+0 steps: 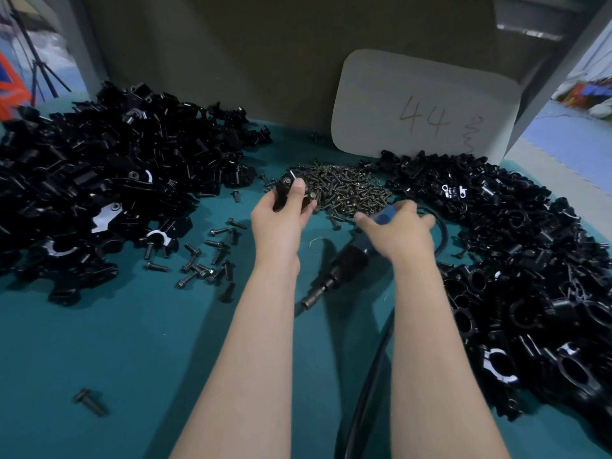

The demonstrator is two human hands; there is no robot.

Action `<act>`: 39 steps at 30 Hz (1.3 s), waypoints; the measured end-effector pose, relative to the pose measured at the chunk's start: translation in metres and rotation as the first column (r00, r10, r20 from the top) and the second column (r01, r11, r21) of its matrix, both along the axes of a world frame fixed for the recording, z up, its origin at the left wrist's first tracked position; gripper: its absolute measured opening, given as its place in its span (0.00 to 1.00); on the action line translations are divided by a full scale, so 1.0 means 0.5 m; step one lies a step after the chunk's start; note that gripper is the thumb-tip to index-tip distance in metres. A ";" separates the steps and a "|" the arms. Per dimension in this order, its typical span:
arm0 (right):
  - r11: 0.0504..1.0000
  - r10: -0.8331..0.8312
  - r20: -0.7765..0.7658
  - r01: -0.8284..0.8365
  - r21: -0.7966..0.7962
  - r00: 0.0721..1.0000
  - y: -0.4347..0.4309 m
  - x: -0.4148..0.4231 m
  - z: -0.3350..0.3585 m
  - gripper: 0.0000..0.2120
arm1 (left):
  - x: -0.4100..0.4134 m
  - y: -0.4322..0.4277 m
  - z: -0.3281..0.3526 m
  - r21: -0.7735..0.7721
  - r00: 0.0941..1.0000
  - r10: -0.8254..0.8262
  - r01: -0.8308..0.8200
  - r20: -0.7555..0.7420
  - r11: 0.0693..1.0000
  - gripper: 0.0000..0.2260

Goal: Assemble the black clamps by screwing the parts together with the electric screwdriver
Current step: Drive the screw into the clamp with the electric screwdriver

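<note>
Head view: left hand (281,223) pinches a black clamp (285,190) beside the screw pile (347,187); right hand (397,233) grasps the electric screwdriver (351,260), its tip apparently pointing away from the clamp.

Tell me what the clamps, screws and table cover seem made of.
The clamps look like glossy black metal or hard plastic: edges glint brightly. The screws seem dark metal, with small glints. The table cover looks matte teal, perhaps fabric or rubber.

my left hand (284,215) grips a black clamp (287,190) while my right hand (395,231) holds the electric screwdriver (344,265) over the teal table (132,342).
</note>
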State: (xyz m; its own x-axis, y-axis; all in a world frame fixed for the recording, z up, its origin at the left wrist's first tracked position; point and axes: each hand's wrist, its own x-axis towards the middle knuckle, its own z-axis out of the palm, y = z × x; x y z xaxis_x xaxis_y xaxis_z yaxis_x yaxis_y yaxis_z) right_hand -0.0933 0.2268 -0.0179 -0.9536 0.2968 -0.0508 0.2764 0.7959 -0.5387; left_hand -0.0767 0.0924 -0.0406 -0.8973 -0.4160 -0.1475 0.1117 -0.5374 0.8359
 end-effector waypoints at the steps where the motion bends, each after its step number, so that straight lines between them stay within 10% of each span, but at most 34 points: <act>1: 1.000 0.005 0.043 -0.005 -0.006 0.999 0.000 0.001 -0.004 0.37 | 0.001 -0.002 -0.001 0.033 1.000 -0.022 0.022 0.009 0.999 0.09; 7: 0.989 -0.050 0.057 0.057 -0.140 0.997 0.007 -0.009 -0.019 0.40 | 0.007 -0.010 0.006 0.146 0.999 -0.024 0.020 0.022 0.989 0.04; 11: 0.868 -0.097 -0.086 0.042 -0.495 0.992 0.028 -0.010 0.012 0.23 | 0.006 -0.017 0.005 0.160 0.998 -0.001 -0.008 0.058 0.987 0.04; 14: 0.377 -0.149 -0.093 -0.030 -0.926 0.985 0.021 0.002 0.048 0.04 | 0.008 -0.021 0.005 0.172 0.998 0.013 -0.023 0.059 0.985 0.04; 18: -0.135 -0.155 -0.096 -0.117 -0.984 0.983 0.005 0.013 0.051 0.06 | 0.009 -0.021 0.004 0.191 0.998 0.018 -0.029 0.062 0.981 0.04; 25: -0.310 -0.126 -0.120 -0.154 -0.938 0.985 0.001 0.015 0.040 0.20 | 0.008 -0.023 0.000 0.216 0.997 0.022 -0.036 0.068 0.976 0.04; 39: -0.283 -0.269 -0.080 -0.158 -0.946 0.960 0.016 0.007 0.026 0.29 | 0.004 -0.039 -0.001 0.182 0.995 0.038 -0.055 0.093 0.982 0.05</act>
State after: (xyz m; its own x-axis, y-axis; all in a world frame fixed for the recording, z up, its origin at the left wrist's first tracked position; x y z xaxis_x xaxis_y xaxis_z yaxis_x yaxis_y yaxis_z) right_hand -0.0898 0.2347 -0.0051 -0.9740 0.1260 -0.1884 0.0142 -0.7956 -0.6056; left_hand -0.0747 0.0730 -0.0410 -0.8575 -0.4152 -0.3039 0.0697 -0.6789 0.7309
